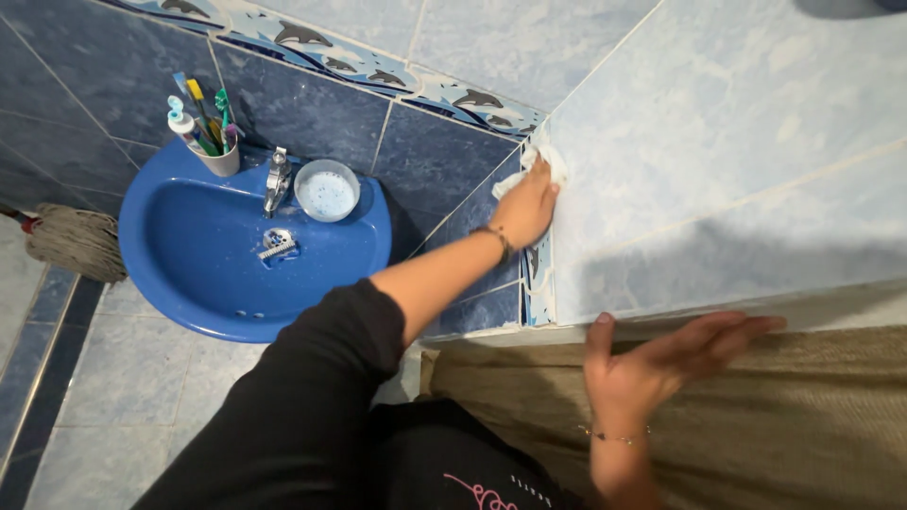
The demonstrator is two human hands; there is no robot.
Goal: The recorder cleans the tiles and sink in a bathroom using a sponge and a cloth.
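While the left hand (525,206) presses a white cloth (535,162) flat on the tile corner — at twelve o'clock — the right hand (661,357), fingers spread and holding nothing, leans at five o'clock on the ledge (756,312) for support.

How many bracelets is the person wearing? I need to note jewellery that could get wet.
2. One dark bracelet on the left wrist, behind the left hand pressing a white cloth to the wall tile; one thin beaded bracelet on the right wrist. The black sleeve may hide more.
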